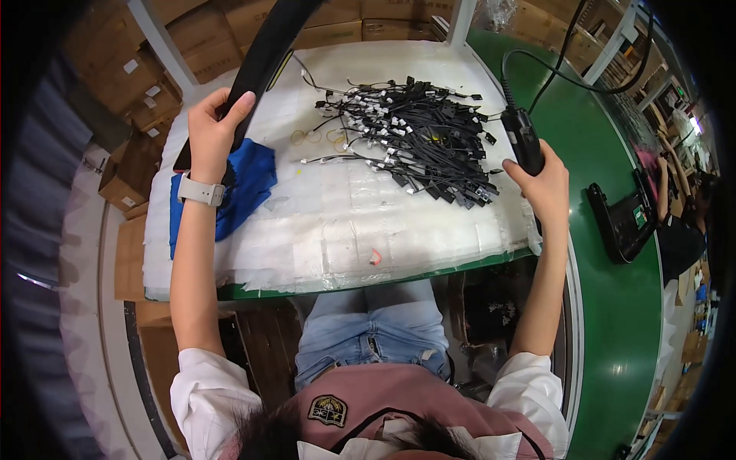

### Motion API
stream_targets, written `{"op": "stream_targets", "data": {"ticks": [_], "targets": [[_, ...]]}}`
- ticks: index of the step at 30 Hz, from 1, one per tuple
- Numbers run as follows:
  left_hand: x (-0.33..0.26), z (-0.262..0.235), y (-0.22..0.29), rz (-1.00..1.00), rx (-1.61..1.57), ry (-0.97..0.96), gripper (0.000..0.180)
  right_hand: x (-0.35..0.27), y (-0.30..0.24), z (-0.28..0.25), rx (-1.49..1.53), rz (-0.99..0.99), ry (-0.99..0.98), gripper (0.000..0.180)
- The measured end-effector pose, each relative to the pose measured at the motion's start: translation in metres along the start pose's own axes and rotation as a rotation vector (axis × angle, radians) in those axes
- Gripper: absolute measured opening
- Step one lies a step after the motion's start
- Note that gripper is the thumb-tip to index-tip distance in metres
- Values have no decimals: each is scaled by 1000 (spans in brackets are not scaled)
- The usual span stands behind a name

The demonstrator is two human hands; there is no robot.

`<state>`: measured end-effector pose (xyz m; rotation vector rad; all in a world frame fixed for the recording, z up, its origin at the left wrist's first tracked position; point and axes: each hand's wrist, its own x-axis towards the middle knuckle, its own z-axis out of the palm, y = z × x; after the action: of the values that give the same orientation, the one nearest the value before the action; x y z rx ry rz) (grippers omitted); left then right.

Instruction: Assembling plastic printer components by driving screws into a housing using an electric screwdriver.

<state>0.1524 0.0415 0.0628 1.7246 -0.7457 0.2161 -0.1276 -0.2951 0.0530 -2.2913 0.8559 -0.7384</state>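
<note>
My left hand (pixel 211 130) is closed around a long, black, slightly curved panel (pixel 264 73), which stands tilted up toward the top of the view. A thin yellow-edged piece (pixel 280 69) shows along its right side. Under that hand lies a crumpled blue cloth (pixel 249 184). On the right, my right hand (pixel 543 184) grips a black corded electric screwdriver (pixel 521 138) beside the table's edge; its lower end is hidden by the hand. Between my hands, a big pile of black cables (pixel 429 138) with small white connectors lies on the padded tabletop.
The table (pixel 337 238) is covered in white foam and clear film. Several yellow rubber bands (pixel 310 138) and an orange scrap (pixel 375 257) lie on it. A green bench (pixel 613 314) at right bears a black housing (pixel 625 218). Cardboard boxes (pixel 207 46) stand behind; another person (pixel 678 238) is at far right.
</note>
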Motion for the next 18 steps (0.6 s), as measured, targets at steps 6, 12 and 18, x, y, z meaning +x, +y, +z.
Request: {"op": "stream_targets", "data": {"ticks": [6,12,18], "targets": [[-15,-14,-12,-5,-500,-151,27,23,34,22,-356,80,124,55],[-12,-28,-45,-281,-966,-31,32,26,20,47,-527,-194,215,50],[-25,-5,-23,-228,-796,-249,31,43,-81,116,34,-821,34,31]]}}
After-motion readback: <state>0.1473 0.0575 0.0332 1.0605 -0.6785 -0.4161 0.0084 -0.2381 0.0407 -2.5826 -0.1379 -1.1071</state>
